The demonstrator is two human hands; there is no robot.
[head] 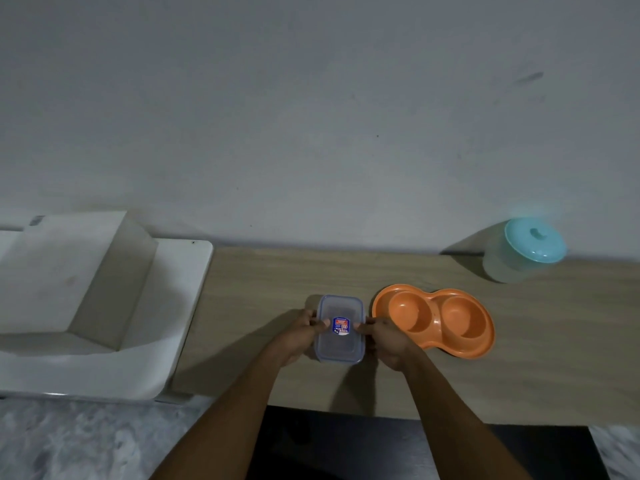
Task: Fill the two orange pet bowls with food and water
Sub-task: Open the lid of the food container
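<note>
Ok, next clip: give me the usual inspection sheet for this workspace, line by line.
Surface: wooden tabletop, with a white sink unit butting its left end.
Job's things: orange double pet bowl, both wells look empty; clear lidded container just left of it, lid on, sticker on top, contents not clear.
Clutter: translucent tub with teal lid at the back right, against the wall.
Grippers: left hand and right hand grip the container's two long sides, thumbs on the lid.
Cables: nothing seen.
Surroundings: plain grey wall behind; mottled floor below; dim lighting.
</note>
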